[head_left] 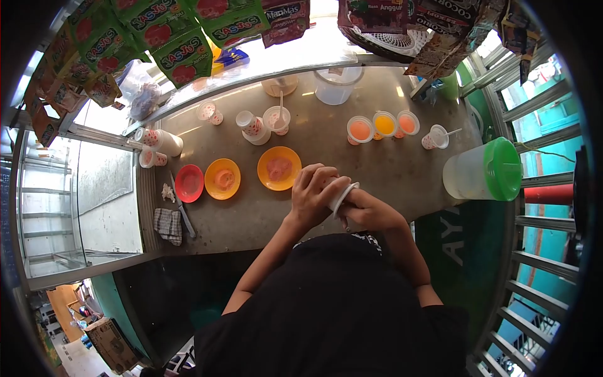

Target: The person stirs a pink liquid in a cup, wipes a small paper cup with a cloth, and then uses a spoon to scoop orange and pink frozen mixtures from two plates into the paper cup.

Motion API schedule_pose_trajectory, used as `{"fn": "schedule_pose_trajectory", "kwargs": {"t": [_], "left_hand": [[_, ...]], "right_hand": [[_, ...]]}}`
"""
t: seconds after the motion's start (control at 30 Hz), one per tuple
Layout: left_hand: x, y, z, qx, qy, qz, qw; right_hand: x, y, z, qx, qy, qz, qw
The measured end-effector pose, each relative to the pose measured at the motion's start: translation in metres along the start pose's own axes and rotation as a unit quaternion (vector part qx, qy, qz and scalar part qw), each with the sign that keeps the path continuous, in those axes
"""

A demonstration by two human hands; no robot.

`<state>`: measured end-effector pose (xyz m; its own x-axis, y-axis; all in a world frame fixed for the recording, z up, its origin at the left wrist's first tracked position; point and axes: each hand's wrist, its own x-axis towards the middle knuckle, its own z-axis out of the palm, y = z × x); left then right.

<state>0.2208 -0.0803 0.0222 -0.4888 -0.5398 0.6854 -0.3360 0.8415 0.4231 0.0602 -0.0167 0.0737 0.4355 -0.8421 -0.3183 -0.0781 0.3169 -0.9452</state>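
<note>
Close to my body, above the counter's front edge, my left hand (316, 195) is wrapped round a tilted white cup (341, 198). On the cup's right side, my right hand (370, 209) has its fingers closed at the rim. The cup's contents are hidden. Just left of my hands lies an orange plate (279, 168) with pink stuff on it. A second orange plate (223, 179) with a pink heap and a red plate (190, 183) are farther left.
Three filled cups (384, 125), one yellow between two orange, stand back right. Near them are a cup with a spoon (435, 137) and a green-lidded container (482, 169). A knife (183, 210) and checked cloth (168, 226) lie left. Sachets (157, 31) hang above.
</note>
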Motion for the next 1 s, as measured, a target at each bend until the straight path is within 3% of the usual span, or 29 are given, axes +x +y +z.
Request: {"fn": "schedule_pose_trajectory", "kwargs": {"t": [0.2,0.27,0.37,0.57,0.7,0.77,0.8,0.87,0.93,0.97,1.0], "left_hand": [[-0.002,-0.010,-0.005,0.044,0.003,0.047,0.998],[-0.001,-0.020,-0.006,0.058,-0.004,0.069,0.996],[-0.004,-0.031,-0.006,0.044,0.032,-0.007,0.998],[-0.005,-0.023,-0.001,0.039,0.049,0.025,0.998],[-0.007,-0.004,0.015,0.022,0.065,0.057,0.996],[-0.007,-0.003,0.016,0.005,0.039,0.069,0.997],[-0.009,-0.004,0.013,0.005,0.040,0.069,0.997],[-0.008,-0.005,0.002,-0.051,-0.054,0.009,0.997],[-0.018,-0.016,0.016,-0.126,-0.006,-0.009,0.992],[-0.012,-0.011,0.016,-0.283,0.084,-0.126,0.947],[-0.006,-0.005,0.017,-0.425,0.170,-0.238,0.857]], "right_hand": [[0.004,0.016,-0.002,0.079,0.003,-0.016,0.997],[0.002,0.013,-0.006,0.121,-0.017,-0.074,0.990],[-0.009,-0.005,-0.010,0.159,-0.010,-0.113,0.981],[-0.011,0.002,-0.006,0.278,-0.019,-0.082,0.957],[-0.005,0.019,-0.010,0.270,-0.021,-0.036,0.962],[-0.004,0.020,0.001,0.318,0.071,-0.017,0.945],[-0.003,0.024,0.000,0.317,0.071,-0.016,0.946],[0.002,0.033,-0.005,0.307,0.086,-0.088,0.944],[0.002,0.038,-0.007,0.306,0.123,-0.127,0.935],[0.002,0.036,-0.007,0.306,0.162,-0.167,0.923],[0.003,0.033,-0.005,0.306,0.164,-0.167,0.923]]}}
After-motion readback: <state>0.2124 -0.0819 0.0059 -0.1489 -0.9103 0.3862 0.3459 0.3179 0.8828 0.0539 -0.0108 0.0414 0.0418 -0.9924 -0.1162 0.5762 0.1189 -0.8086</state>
